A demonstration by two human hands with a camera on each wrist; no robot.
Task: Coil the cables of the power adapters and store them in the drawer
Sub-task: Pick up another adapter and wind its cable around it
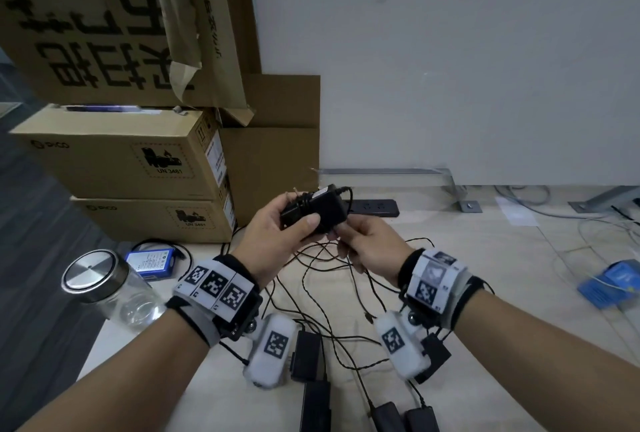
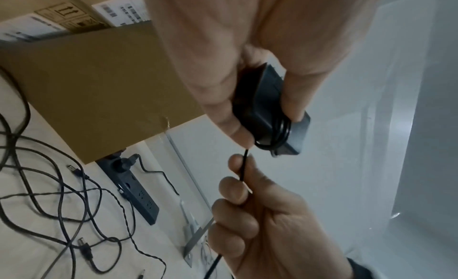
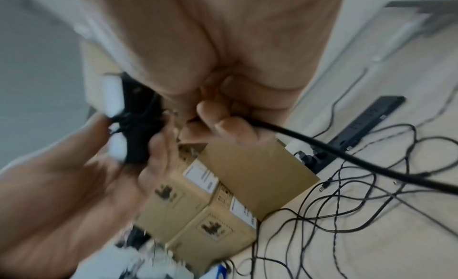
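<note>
adapter (image 1: 320, 208) blk | boxes (image 1: 131, 161) brown | battery pack (image 1: 150, 262) blue | wristbands (image 1: 216, 284) b/w checks

left hand (image 2: 247, 48) grips adapter (image 2: 262, 107) | right hand (image 2: 260, 214) pinches cable (image 2: 244, 169) (taut)

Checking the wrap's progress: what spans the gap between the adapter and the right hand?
Only a short taut stretch of cable, from adapter to right hand; clearest in left wrist view.

Count from my head view: 6 black power adapters, 1 in my hands (image 1: 313, 212) and 5 on the table: (image 1: 306, 355), (image 1: 316, 405), (image 1: 389, 417), (image 1: 421, 419), (image 1: 433, 357). 1 power strip (image 1: 375, 207). 4 cardboard boxes (image 1: 114, 158). 1 glass jar (image 1: 114, 288). 1 blue battery pack (image 1: 150, 263). Loose cables (image 1: 322, 279) too tangled to count.
</note>
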